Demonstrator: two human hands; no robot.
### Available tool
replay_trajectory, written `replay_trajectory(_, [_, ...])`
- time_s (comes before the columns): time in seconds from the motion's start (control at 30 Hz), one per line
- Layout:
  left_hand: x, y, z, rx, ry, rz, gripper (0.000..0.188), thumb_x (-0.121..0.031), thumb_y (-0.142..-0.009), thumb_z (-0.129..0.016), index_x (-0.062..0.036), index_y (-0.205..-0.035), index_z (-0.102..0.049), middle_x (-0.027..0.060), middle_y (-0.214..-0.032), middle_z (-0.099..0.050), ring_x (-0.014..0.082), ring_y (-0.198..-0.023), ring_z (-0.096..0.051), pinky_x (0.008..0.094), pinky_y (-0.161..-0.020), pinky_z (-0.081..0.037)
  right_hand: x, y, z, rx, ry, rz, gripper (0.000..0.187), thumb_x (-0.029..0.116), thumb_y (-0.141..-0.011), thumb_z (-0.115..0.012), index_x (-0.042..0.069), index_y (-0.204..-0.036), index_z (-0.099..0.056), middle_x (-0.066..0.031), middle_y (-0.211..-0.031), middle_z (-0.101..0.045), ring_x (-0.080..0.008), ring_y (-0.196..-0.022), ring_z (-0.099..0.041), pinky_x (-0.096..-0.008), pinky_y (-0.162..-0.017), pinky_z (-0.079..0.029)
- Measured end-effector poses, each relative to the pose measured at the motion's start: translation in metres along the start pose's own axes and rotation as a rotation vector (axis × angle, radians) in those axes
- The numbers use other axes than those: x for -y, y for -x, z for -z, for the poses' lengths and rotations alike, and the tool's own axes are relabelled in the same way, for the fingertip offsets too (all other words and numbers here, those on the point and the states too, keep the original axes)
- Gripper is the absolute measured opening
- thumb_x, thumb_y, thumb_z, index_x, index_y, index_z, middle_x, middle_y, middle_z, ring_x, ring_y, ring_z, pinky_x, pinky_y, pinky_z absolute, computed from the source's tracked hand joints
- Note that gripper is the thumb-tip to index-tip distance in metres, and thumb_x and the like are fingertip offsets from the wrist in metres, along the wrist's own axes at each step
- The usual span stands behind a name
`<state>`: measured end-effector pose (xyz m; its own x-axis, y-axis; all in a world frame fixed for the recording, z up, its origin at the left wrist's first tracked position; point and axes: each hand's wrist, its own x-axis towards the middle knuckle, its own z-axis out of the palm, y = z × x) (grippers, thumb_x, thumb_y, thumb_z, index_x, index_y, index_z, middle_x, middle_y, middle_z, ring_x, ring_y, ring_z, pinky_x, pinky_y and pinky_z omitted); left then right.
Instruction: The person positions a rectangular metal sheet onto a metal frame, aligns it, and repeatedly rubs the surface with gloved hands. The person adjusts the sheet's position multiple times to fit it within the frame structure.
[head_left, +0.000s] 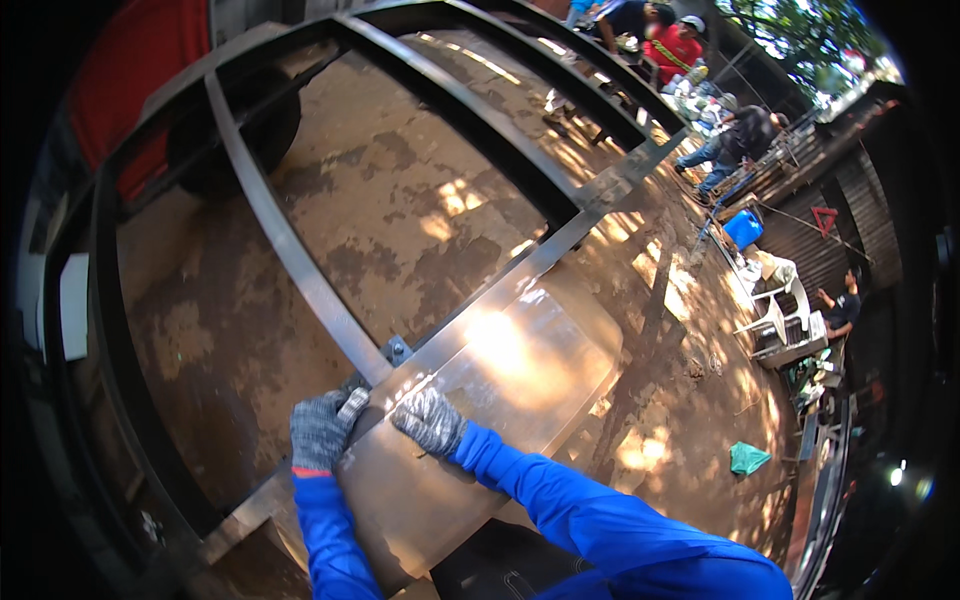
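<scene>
In a grey knit glove, my left hand [322, 432] is closed at the side of a long steel beam, beside the joint with a narrower crossbar [290, 240]. What its fingers hold is hidden. My right hand [430, 422], gloved alike, is curled at the same beam's upper edge; I cannot make out anything in it. A small bolted bracket [398, 350] sits just beyond both hands, in the corner of the joint. The beam belongs to a large dark steel frame [540, 262]. Below the hands lies a smooth, shiny brownish panel [530, 375], against the frame's near side.
A dark wheel [245, 130] and a red panel [150, 90] stand behind the frame's far left. Several people work at the upper right, one in a red shirt [675, 50]. White plastic chairs [785, 300], a blue drum [742, 229] and a green scrap [748, 458] are to the right.
</scene>
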<state>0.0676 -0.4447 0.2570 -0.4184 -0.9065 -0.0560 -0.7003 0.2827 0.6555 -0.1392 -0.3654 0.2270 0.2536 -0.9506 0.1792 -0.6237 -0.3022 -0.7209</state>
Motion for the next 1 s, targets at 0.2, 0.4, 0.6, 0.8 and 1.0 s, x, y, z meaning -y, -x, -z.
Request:
replay_trajectory(0.2, [-0.067, 0.074, -0.004, -0.309, 0.152, -0.006, 0.032, -0.027, -0.088, -0.071, -0.0040, -0.110, -0.069, 0.0172, -0.104, -0.065, 0.0383, -0.101, -0.061, 0.0487, -0.105, -0.041, -0.019, 0.004, -0.019, -0.110, 0.561, 0.274, 0.026, 0.025, -0.089, -0.059, 0.006, -0.107, -0.062, -0.0173, -0.095, -0.059, -0.0392, -0.090, -0.057, -0.0551, -0.083, -0.045])
replay_trajectory(0.4, [-0.080, 0.078, -0.073, -0.243, -0.050, -0.047, 0.060, -0.029, -0.091, -0.065, -0.0002, -0.142, -0.050, 0.0292, -0.132, -0.054, 0.0462, -0.129, -0.045, 0.0561, -0.118, -0.026, -0.051, 0.000, -0.042, -0.453, 0.292, 0.066, 0.026, 0.013, -0.090, -0.061, 0.007, -0.115, -0.063, -0.0171, -0.097, -0.063, -0.0382, -0.089, -0.062, -0.0516, -0.081, -0.049])
replay_trajectory(0.6, [-0.094, 0.085, -0.082, -0.188, -0.232, -0.110, 0.062, -0.034, -0.094, -0.059, 0.0011, -0.144, -0.049, 0.0258, -0.146, -0.048, 0.0463, -0.139, -0.037, 0.0564, -0.123, -0.016, -0.025, -0.013, -0.009, -0.495, -0.539, -0.509, 0.023, 0.025, -0.101, -0.058, 0.005, -0.098, -0.070, -0.0166, -0.085, -0.069, -0.0354, -0.079, -0.065, -0.0436, -0.073, -0.051])
replay_trajectory(0.8, [-0.087, 0.088, -0.079, -0.172, -0.320, -0.075, 0.069, -0.040, -0.092, -0.057, 0.0010, -0.146, -0.046, 0.0251, -0.152, -0.042, 0.0448, -0.142, -0.033, 0.0596, -0.123, -0.011, 0.034, 0.036, 0.040, -0.347, -0.148, -0.294, 0.024, 0.027, -0.096, -0.066, 0.005, -0.103, -0.071, -0.0183, -0.097, -0.070, -0.0357, -0.092, -0.066, -0.0433, -0.084, -0.054])
replay_trajectory(1.0, [-0.076, 0.086, -0.093, -0.141, -0.421, -0.105, 0.074, -0.039, -0.090, -0.058, 0.0002, -0.150, -0.041, 0.0248, -0.157, -0.035, 0.0472, -0.146, -0.026, 0.0611, -0.123, -0.008, 0.027, 0.080, 0.025, -0.034, 0.286, -0.160, 0.038, 0.034, -0.098, -0.055, 0.009, -0.124, -0.067, -0.0203, -0.128, -0.064, -0.0381, -0.124, -0.056, -0.0501, -0.111, -0.039])
